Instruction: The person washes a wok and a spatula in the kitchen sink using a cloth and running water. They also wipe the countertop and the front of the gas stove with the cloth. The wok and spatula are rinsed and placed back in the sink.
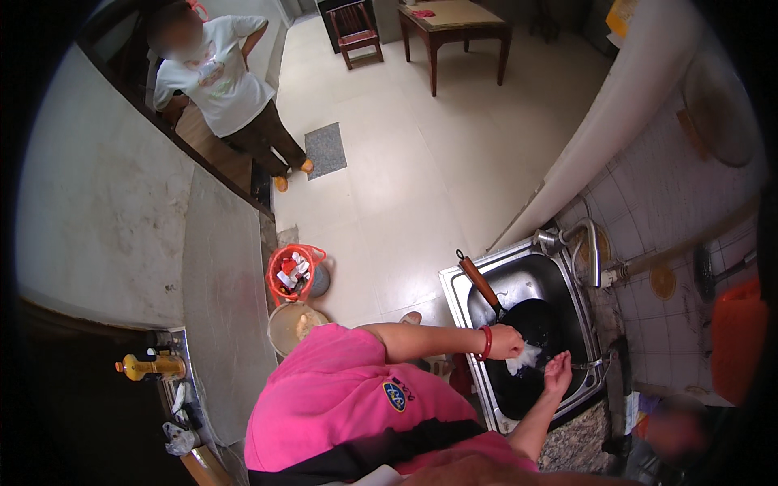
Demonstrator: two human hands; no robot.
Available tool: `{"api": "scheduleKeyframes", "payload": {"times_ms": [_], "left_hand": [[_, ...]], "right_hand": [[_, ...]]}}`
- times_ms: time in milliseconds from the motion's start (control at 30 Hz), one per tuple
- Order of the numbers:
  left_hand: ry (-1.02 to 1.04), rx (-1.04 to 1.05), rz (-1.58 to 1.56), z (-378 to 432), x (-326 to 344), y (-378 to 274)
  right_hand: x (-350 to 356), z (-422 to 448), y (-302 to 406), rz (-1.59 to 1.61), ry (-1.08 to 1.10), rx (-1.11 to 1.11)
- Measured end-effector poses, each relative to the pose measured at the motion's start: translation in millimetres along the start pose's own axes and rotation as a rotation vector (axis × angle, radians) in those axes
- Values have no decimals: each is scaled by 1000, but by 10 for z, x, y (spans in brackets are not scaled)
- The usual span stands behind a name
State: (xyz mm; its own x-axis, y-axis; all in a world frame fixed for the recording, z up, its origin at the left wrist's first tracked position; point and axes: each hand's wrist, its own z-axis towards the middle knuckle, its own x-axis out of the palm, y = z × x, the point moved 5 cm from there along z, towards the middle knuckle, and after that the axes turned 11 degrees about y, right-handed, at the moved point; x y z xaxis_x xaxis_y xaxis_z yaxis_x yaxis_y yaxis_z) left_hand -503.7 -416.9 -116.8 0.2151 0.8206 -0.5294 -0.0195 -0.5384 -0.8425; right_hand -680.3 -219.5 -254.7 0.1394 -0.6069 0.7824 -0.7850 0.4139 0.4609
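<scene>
My left hand [506, 342], with a red bangle at the wrist, is over the steel sink [453, 291], its fingers closed on a crumpled white cloth or similar soft piece [524, 358]. The white piece hangs over a dark wok [529, 319] lying in the basin. The wok's wooden handle [480, 282] rests across the sink's far left rim. My right hand [557, 372] is beside the white piece, palm turned up and fingers slightly curled, with nothing visible in it. A metal tap spout [586, 366] reaches in next to it.
A curved faucet [592, 249] rises at the sink's back corner. A granite counter [574, 440] adjoins the sink. A red-lined waste bin [296, 273] and a pale bucket [292, 331] stand on the floor. A person [213, 79] stands by the doorway. A wooden table [456, 15] is farther off.
</scene>
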Motion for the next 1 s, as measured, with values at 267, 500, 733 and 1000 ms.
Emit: {"api": "scheduleKeyframes", "payload": {"times_ms": [267,500,733,1000], "left_hand": [[-101,325,1078,-300,-89,193],[-130,-261,400,-1477,-101,1066],[-4,-1347,-45,-4147,1054,2529],[-728,-1799,-840,-5715,3791,1504]], "right_hand": [[65,37,-297,-2049,-112,198],[-314,237,-800,-1909,17,463],[9,67,-1051,-1502,22,889],[-915,642,-1313,-2467,1415,422]]}}
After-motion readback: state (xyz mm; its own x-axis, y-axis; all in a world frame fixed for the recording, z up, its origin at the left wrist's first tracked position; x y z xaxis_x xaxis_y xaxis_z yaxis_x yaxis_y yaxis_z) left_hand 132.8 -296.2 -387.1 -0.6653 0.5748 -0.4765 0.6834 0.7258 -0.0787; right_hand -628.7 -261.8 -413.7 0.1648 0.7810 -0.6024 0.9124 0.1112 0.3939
